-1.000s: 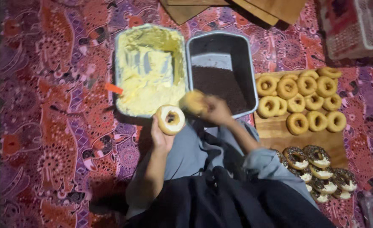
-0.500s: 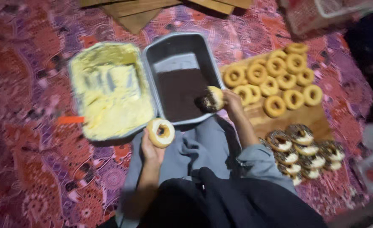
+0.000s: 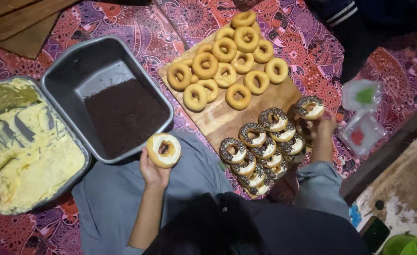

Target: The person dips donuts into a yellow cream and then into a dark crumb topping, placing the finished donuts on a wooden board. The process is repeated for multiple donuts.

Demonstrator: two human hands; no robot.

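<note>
Golden-brown plain doughnuts on pale wooden board; dark-speckled, cream-topped doughnuts; grey metal tray of dark brown sprinkles; pale yellow cream; magenta-purple patterned cloth.

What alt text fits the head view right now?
Left hand holds a cream-topped doughnut beside a sprinkle tray; right hand sets a sprinkled doughnut by finished ones on a wooden board.
</note>
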